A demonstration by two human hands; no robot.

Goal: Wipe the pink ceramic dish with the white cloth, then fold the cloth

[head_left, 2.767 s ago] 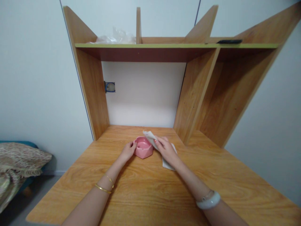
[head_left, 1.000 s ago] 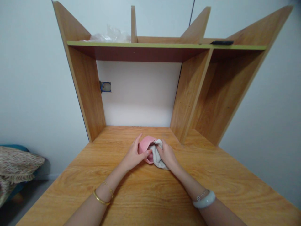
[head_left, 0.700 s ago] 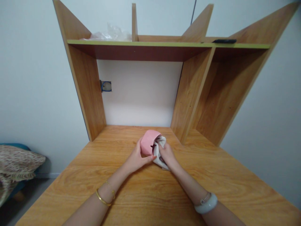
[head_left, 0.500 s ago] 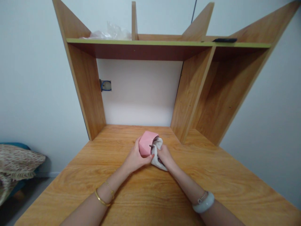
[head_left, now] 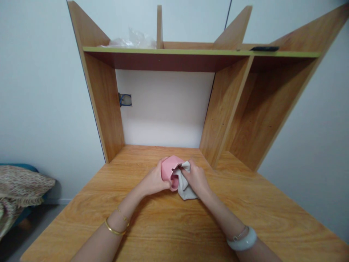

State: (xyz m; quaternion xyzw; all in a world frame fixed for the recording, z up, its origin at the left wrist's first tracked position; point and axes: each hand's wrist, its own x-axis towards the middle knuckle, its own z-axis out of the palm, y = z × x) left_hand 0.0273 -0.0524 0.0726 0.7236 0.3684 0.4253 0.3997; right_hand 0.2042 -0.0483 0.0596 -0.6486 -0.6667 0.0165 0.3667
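A pink, faceted, hollow container [head_left: 171,165] is tilted on its side above the desk, its opening turned toward me and to the right. Around its left side wraps my left hand [head_left: 155,180], with the thumb near the lower rim. My right hand [head_left: 196,178] grips a light grey cloth [head_left: 184,187] at the mouth of the container. Part of the cloth goes inside the opening, and the rest hangs down toward the desktop. The right fingertips are partly hidden by the cloth and the rim.
The wooden desktop [head_left: 169,229] spreads below both hands. Behind it rises a wooden shelf unit [head_left: 169,51], holding a clear plastic bag [head_left: 133,40] and a flat black object [head_left: 264,48]. An open wall box with a blue cable [head_left: 125,100] is at the back. A patterned blanket [head_left: 24,185] lies at far left.
The container has turned so more of its inside shows. My right hand has drawn slightly up and to the right with the cloth. The camera view has shifted a little.
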